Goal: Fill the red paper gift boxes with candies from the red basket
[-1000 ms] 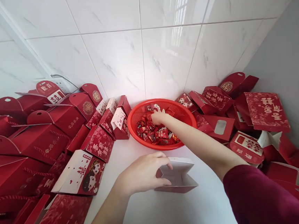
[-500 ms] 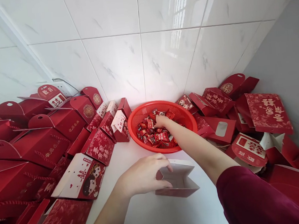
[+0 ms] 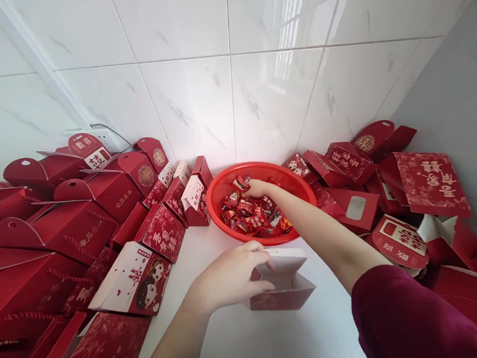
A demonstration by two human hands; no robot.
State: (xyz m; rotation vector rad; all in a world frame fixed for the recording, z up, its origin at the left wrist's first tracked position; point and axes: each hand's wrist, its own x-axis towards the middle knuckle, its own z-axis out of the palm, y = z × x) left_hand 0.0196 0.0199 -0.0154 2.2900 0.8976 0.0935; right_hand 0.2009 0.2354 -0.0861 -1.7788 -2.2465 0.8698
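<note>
My left hand (image 3: 234, 277) grips the left side of a small red paper gift box (image 3: 283, 300), its thumb and fingers around the wall. The box's top is open and its pale inside shows. Beyond it stands a red plastic basket (image 3: 212, 206) of wrapped candies (image 3: 252, 217). My right hand (image 3: 258, 188) reaches over the basket, fingers closed on wrapped candy (image 3: 242, 183) near the left of the pile. How many pieces it holds is partly hidden by the hand.
Rows of red gift boxes (image 3: 163, 230) line the left side of the white table (image 3: 278, 348). Several unfolded or loosely shaped boxes (image 3: 353, 208) are heaped on the right. A tiled wall (image 3: 198, 104) rises behind, with a socket and cable (image 3: 111, 131) at the left.
My right hand has lifted slightly from the pile, with candy now showing at its fingertips. The box in my left hand has tilted a little. The whole view has shifted slightly.
</note>
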